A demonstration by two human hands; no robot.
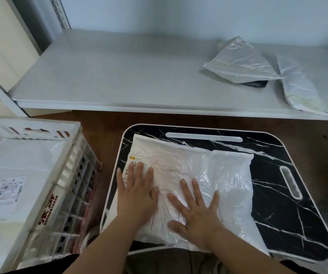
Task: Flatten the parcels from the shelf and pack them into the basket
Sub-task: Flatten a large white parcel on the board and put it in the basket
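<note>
A white crinkled plastic mailer parcel (189,178) lies flat on a black marble-patterned lap tray with a white rim (289,214), covering most of the tray's left and middle and hanging over its near edge. A printed shipping label (133,161) sits at the parcel's left side, partly under fingers.

Both hands press down on this parcel, palms flat and fingers straight, gripping nothing. The left hand (137,192) lies on the parcel's left portion, fingers together and pointing away from the person, fingertips over the label. The right hand (196,210) lies just beside it toward the middle, fingers spread wide and angled a little to the left, thumb stretched out toward the left hand. The two hands are close but do not touch. Both bare forearms reach up from the bottom of the view, converging toward the tray.

To the left of the tray stands a white slotted plastic basket (68,175) with red lettering on its rim. Inside it lies a flat white parcel with a barcode label (17,184).

Beyond the tray runs a pale grey shelf board (109,72). On its right part rest two more parcels: a crumpled silvery-white plastic bag (240,62) lying over something dark, and, just to its right, a long whitish bag (299,89) reaching the shelf's front edge. Brown wooden floor (104,135) shows between the shelf, basket and tray.
</note>
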